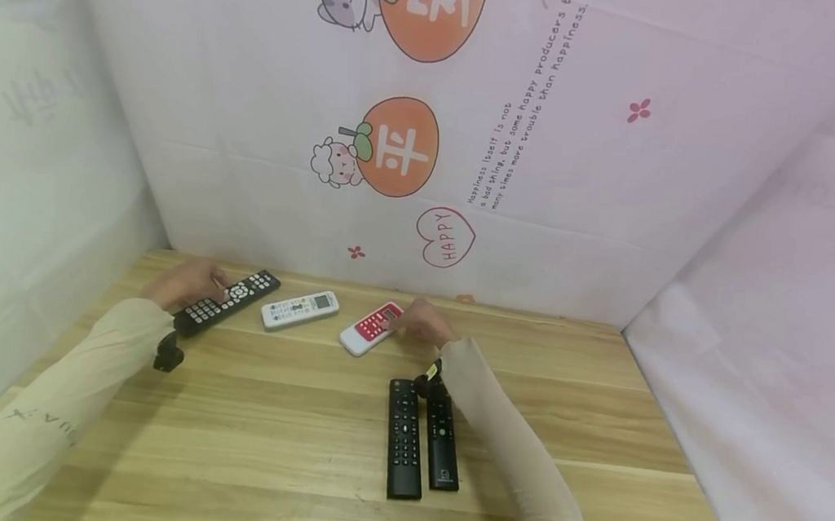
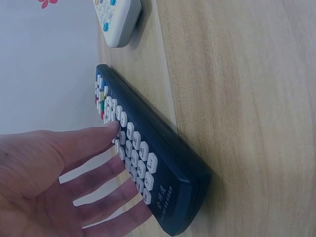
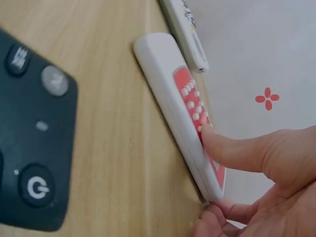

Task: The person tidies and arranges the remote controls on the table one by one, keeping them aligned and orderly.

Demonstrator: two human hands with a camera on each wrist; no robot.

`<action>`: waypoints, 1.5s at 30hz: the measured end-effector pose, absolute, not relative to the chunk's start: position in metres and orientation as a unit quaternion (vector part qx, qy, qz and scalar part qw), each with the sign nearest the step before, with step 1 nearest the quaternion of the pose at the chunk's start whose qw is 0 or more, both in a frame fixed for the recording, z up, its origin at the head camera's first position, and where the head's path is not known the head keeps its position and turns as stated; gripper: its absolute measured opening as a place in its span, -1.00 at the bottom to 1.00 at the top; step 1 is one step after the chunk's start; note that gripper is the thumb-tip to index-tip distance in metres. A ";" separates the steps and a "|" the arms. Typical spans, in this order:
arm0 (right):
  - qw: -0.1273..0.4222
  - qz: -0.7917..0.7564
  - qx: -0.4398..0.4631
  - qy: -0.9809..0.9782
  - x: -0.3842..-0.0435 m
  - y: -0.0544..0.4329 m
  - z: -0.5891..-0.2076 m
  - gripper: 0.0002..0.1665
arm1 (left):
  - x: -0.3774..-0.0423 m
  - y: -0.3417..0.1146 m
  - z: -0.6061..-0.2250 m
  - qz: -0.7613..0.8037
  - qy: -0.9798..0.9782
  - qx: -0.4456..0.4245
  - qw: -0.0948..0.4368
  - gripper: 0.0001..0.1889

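Note:
At the back left of the table, my left hand holds a black remote control with white buttons. In the left wrist view the thumb presses on its button face, while the other fingers lie along its far side. Toward the back middle, my right hand grips a white remote control with a red face by its far end. The right wrist view shows the thumb on the red face and fingertips under that end. A white remote control with a small screen lies between the two hands.
Two black remote controls, a left one and a right one, lie side by side near the middle of the wooden table. My right forearm passes above the right one's upper end. White printed sheets enclose the back and sides.

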State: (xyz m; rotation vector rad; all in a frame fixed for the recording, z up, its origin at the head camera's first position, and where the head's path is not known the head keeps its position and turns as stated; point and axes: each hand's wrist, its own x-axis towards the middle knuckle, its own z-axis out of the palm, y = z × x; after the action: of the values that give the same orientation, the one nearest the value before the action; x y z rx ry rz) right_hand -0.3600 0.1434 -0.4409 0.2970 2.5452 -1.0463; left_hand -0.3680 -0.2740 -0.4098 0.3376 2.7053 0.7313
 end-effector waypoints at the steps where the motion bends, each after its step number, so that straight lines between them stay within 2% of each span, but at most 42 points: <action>1: 0.190 -0.373 0.108 0.902 -0.361 0.144 -0.440 -0.66 | -0.368 -0.274 -0.410 0.257 0.946 0.119 0.159 -0.48; 4: 0.195 -0.376 0.109 0.899 -0.362 0.148 -0.436 -0.69 | -0.367 -0.276 -0.410 0.256 0.946 0.119 0.159 -0.47; 7: 0.202 -0.445 0.092 0.868 -0.363 0.154 -0.432 -0.73 | -0.366 -0.277 -0.408 0.254 0.948 0.115 0.156 -0.46; 12: 0.211 -0.614 0.060 0.759 -0.359 0.165 -0.443 -0.60 | -0.365 -0.278 -0.407 0.243 0.950 0.116 0.157 -0.46; 19: 0.159 -0.722 0.078 0.669 -0.355 0.178 -0.450 -0.51 | -0.367 -0.275 -0.407 0.238 0.953 0.109 0.156 -0.47; 26: 0.120 -0.742 0.105 0.651 -0.353 0.186 -0.436 -0.45 | -0.366 -0.275 -0.405 0.238 0.953 0.102 0.158 -0.46; 31: 0.112 -0.732 0.082 0.667 -0.347 0.198 -0.429 -0.37 | -0.365 -0.274 -0.405 0.231 0.954 0.108 0.158 -0.46; 37: 0.117 -0.692 0.056 0.710 -0.334 0.212 -0.424 -0.35 | -0.368 -0.275 -0.408 0.237 0.953 0.114 0.154 -0.45; 45: 0.131 -0.662 0.081 0.733 -0.325 0.226 -0.418 -0.19 | -0.367 -0.276 -0.409 0.242 0.951 0.117 0.151 -0.47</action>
State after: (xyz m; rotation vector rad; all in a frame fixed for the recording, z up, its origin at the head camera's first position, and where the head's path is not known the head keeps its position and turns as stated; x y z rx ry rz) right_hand -0.3248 0.2263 -0.4181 0.2347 2.1293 -1.9237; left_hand -0.3672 -0.2761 -0.4093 0.3345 2.7316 0.6941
